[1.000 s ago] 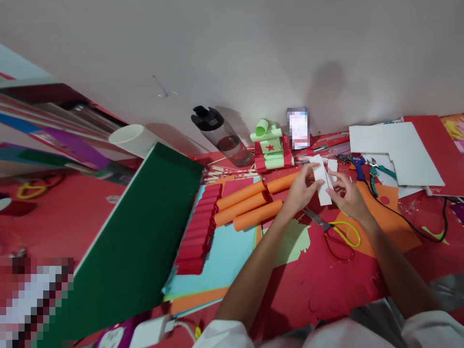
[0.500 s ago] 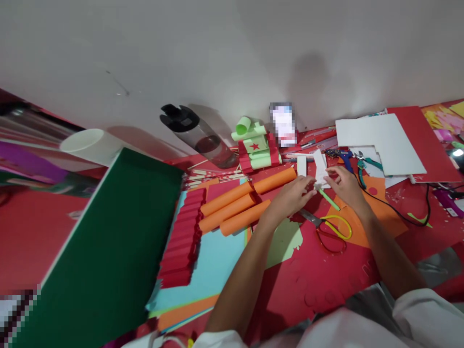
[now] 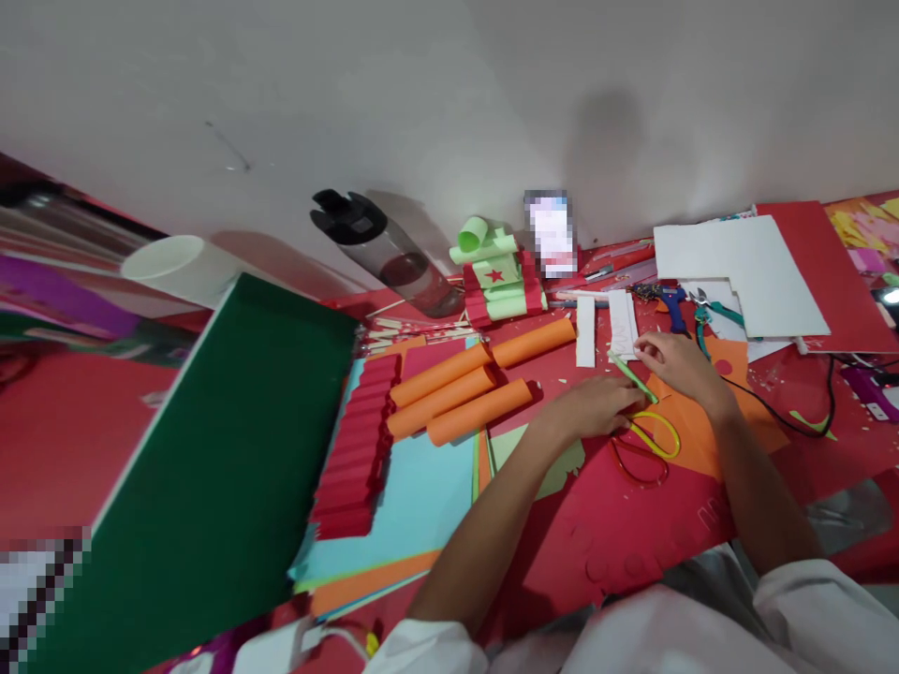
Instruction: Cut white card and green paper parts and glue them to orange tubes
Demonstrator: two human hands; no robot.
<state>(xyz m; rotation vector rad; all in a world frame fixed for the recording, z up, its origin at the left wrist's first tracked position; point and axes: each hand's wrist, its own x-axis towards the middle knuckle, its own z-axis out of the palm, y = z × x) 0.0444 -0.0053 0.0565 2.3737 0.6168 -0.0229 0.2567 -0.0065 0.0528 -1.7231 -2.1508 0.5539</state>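
Palm down, my left hand (image 3: 600,404) lies over the blades of the scissors (image 3: 655,435), which have one yellow and one red handle. Its fingers are bent together near the pivot, and their grip is hidden. My right hand (image 3: 678,365) is curled beside the lower right edge of a white paper strip (image 3: 623,323); anything between its fingertips is too small to make out. Between the hands lies a thin light green paper tube (image 3: 636,379). A second white strip (image 3: 585,332) lies flat to the left. Orange paper (image 3: 685,417) sits under the right wrist.
Orange paper rolls (image 3: 442,404) and pleated red paper (image 3: 358,449) lie left on blue sheets (image 3: 428,496). A bottle (image 3: 400,267), a green paper model (image 3: 492,271) and a phone (image 3: 553,234) stand by the wall. Glue gun (image 3: 672,304) and pliers (image 3: 709,314) lie right.
My left hand has moved down and right from the white strip to the scissors. My right hand has drawn slightly right and down. The white strip now lies flatter on the table.
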